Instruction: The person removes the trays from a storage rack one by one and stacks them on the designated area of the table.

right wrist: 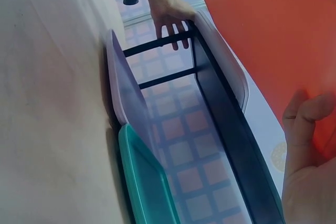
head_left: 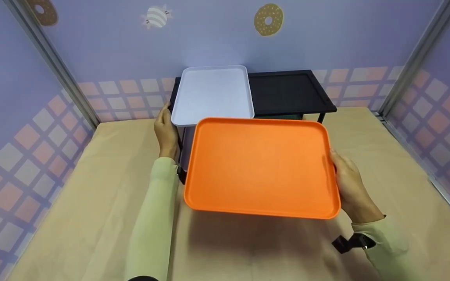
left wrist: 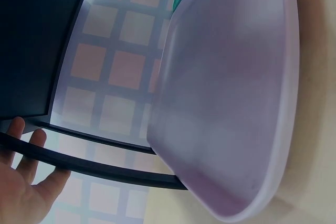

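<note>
An orange tray (head_left: 262, 168) hangs tilted above the table, in front of the black rack (head_left: 283, 91). My right hand (head_left: 350, 187) holds its right edge; the curled fingers (right wrist: 310, 114) show against its underside in the right wrist view. On the left part of the rack's top lies a white tray (head_left: 213, 93), jutting over the front edge. My left hand (head_left: 167, 132) grips the rack's left end close to that tray. Its fingers (left wrist: 50, 184) reach behind a black bar in the left wrist view; the thumb is hidden there.
Below the rack's top, a lavender tray (left wrist: 226, 87) and a green tray (right wrist: 147, 182) lie side by side. The cloth-covered table (head_left: 111, 168) spreads around the rack. A patterned wall (head_left: 217, 35) stands behind, with side panels left and right.
</note>
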`<state>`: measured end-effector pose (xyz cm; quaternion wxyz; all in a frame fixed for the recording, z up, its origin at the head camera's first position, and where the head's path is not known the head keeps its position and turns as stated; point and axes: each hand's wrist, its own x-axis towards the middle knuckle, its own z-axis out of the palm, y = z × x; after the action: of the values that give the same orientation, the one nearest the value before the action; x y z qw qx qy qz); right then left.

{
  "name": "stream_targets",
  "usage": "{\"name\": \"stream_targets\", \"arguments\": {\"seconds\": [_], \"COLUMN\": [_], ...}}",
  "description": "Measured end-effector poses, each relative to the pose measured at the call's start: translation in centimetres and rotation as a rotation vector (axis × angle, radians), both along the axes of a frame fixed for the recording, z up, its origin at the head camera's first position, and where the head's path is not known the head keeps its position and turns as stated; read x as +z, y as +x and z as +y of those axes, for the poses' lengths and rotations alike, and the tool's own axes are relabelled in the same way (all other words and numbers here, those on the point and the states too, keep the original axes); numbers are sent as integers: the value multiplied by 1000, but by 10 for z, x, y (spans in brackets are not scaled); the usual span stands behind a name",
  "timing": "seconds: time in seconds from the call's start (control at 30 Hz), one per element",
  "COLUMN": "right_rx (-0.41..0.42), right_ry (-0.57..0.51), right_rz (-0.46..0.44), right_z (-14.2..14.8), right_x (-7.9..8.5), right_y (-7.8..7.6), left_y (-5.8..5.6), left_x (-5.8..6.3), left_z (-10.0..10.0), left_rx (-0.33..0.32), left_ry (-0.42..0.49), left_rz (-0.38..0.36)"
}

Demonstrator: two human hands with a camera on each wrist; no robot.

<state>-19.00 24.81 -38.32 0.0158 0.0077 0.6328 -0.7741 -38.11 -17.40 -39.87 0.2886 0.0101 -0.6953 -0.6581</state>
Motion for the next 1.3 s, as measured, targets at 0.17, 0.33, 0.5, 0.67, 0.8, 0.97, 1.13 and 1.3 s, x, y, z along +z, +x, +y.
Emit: {"name": "stream_targets", "arguments": {"seconds": [0.17,0.33,0.5,0.67,0.8,0.97,1.13,1.3], "right_rx": [-8,-14,-11,15,39,34,46,76], "right_ry": [0,19,51,45,53,54,59,76], "right_rz": [-24,-42,-47,-42,-33,-40,-41,-34], "right_z": [1,-1,0,3,4,4,5,7], "right_x": [-3,-9,-14,-18,-20,-22,-23,-24], "right_y": [2,2,3,4,4,4,5,6], "left_y": [-1,-1,-1,-1,-2,-2,-2,-2], "left_x": [-2,-1,0,0,0,-2,-3,-3], "left_z": [0,-1,0,1,1,0,-1,0], "left_rx": [-4,4,21,31,28,22,19,20], "left_ry": [1,-9,-14,-19,-17,-16,-8,-14], "left_rz": [-3,1,11,-2,4,8,13,14]}}
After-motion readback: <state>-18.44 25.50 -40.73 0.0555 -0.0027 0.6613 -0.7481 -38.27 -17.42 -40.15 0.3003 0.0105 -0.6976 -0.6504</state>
